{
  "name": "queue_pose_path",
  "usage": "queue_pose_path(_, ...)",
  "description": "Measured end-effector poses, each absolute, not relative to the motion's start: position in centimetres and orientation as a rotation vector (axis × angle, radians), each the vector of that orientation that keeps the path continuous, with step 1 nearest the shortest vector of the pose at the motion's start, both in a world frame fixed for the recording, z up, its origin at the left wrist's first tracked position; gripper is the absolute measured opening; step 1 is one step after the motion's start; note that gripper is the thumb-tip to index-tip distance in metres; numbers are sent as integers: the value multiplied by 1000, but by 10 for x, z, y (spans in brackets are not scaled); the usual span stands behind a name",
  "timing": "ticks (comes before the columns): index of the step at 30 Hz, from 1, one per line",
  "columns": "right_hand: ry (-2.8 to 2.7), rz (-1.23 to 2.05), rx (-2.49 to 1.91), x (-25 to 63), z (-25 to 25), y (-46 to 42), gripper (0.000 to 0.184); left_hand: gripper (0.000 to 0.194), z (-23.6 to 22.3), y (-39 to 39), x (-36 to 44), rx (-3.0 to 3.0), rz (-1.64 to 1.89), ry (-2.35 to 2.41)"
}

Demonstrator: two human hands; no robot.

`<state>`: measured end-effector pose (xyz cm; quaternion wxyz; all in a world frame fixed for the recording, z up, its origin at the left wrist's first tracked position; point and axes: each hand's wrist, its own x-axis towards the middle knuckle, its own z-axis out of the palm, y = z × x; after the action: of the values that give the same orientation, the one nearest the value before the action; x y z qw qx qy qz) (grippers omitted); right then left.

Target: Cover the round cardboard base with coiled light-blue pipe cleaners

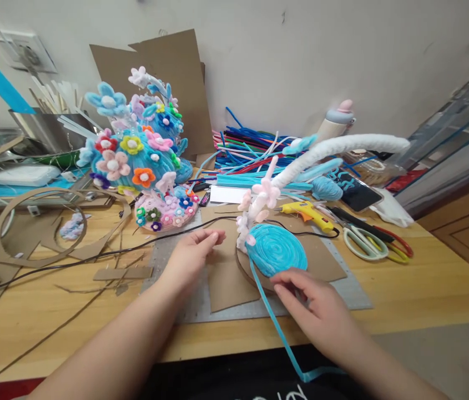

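A blue coiled pipe-cleaner disc lies on a piece of cardboard over a grey cutting mat. A white fuzzy arch with pink and white flowers rises from the disc's left rim. My right hand is closed, its fingertips pinching the loose blue pipe cleaner at the disc's near edge; the strand trails toward me. My left hand rests on the cardboard left of the disc, fingers curled loosely together, nothing visible in them.
A flower-covered blue pipe-cleaner sculpture stands at the back left beside a pink flowered disc. A yellow glue gun, scissors, a phone, a pile of pipe cleaners and cardboard rings lie around. A black cord crosses the table.
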<state>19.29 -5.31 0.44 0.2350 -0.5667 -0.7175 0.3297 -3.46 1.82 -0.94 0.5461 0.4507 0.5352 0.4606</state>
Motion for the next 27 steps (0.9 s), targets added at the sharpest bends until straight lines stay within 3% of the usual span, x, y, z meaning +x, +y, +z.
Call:
queue_pose_path(4,-1856,1240,-1509,189,3,-65,24,35,-8,20,-37,954,1061,1206)
queue_pose_path(8,-1610,1665,-1365,187,-4,-75,44,32,-4,23,-38,994,1044,1208)
queue_pose_path(10,-1555,1743,-1313,190,-7,-78,44,33,-4,24,-38,1062,1045,1229)
queue_pose_path(15,-1591,1644,-1398,204,-8,-81,35,50,0,13,-33,1355,984,1288)
queue_pose_path(19,-1652,1515,-1476,211,-6,-81,33,16,-1,2,-25,1936,850,1143)
queue_pose_path(22,-1673,1444,-1512,215,-7,-80,32,30,-9,-1,-19,2437,768,1012)
queue_pose_path(27,-1718,1319,-1578,223,-12,-75,33,31,-16,0,-15,2657,698,1008)
